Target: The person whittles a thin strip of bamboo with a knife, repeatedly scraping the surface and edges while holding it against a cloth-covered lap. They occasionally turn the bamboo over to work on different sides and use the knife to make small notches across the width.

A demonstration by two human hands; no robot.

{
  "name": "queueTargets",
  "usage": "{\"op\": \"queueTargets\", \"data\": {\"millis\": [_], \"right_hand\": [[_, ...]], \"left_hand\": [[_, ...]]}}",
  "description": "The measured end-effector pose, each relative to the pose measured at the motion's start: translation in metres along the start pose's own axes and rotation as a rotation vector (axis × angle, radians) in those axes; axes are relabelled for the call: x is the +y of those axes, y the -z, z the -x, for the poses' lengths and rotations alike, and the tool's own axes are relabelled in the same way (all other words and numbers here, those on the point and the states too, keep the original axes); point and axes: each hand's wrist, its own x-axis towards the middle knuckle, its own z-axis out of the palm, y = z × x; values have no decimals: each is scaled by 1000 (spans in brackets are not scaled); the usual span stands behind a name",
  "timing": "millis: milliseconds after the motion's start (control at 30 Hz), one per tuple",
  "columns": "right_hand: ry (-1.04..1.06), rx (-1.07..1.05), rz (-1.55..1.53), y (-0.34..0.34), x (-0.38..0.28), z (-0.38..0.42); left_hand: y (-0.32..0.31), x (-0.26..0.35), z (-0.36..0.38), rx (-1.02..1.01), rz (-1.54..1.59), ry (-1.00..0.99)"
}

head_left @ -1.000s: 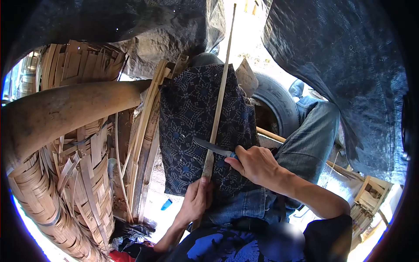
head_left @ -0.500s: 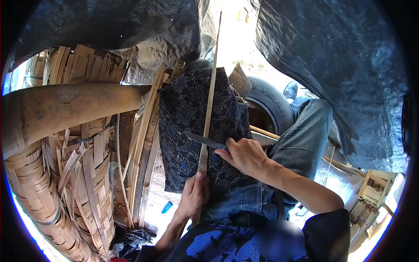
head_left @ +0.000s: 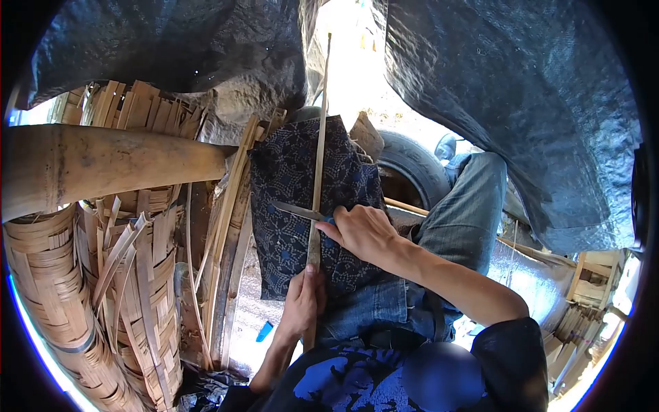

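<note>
A long, thin bamboo strip runs lengthwise over a dark patterned cloth spread on my lap. My left hand is closed around the strip near its lower end, thumb on top. In my right hand is a knife, gripped by its blue handle, which the fingers mostly cover. The blade lies crosswise at the strip, its tip pointing left; whether it is cutting in cannot be made out.
Woven bamboo baskets and a thick bamboo pole fill the left side. Split bamboo lengths lean beside the cloth. A tire lies ahead, near my jeans-covered leg. Dark plastic sheeting hangs overhead. A small blue piece lies on the ground.
My right hand and the knife have shifted left, so more blade reaches past the strip. The strip's far end has also moved left. My left hand keeps its hold; the view has shifted slightly.
</note>
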Motion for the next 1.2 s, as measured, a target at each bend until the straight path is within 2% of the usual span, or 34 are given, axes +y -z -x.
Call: {"op": "queueTargets", "data": {"millis": [100,167,233,367,400,433,567,633,667,867,933,967,1000,1033,1067,1133,1200], "right_hand": [[20,-16,41,1,-1,-4],[92,65,66,2,1,-1],[92,77,60,8,-1,3],[88,68,40,17,3,19],[83,86,23,18,3,23],[-3,-4,19,19,2,24],[-66,-1,47,18,5,17],[79,196,155,7,13,11],[79,198,152,5,14,9],[39,106,109,3,24,1],[-192,31,-5,17,39,-20],[-202,-44,-7,24,43,-27],[-213,-128,-8,30,48,-29],[-89,25,54,30,54,-30],[-87,26,62,31,56,-31],[-104,215,-62,39,56,-41],[-70,185,-108,44,43,-30]], "left_hand": [[0,-4,-1,4,-2,-24],[1,-1,-1,9,0,-43],[2,4,0,-46,105,59],[9,7,-4,-154,276,129],[10,9,-5,-152,278,128],[9,11,-7,-160,288,127],[13,22,-17,-204,358,169],[14,33,-21,-214,410,222],[13,37,-22,-212,406,222],[5,37,-14,-209,327,190],[-12,33,3,-156,237,295],[-12,21,8,-242,347,328],[-8,19,8,-236,344,337],[-4,17,8,-266,387,318],[-3,18,6,-303,433,286],[-1,23,-2,-291,470,229],[3,34,-6,-220,436,216]]}}
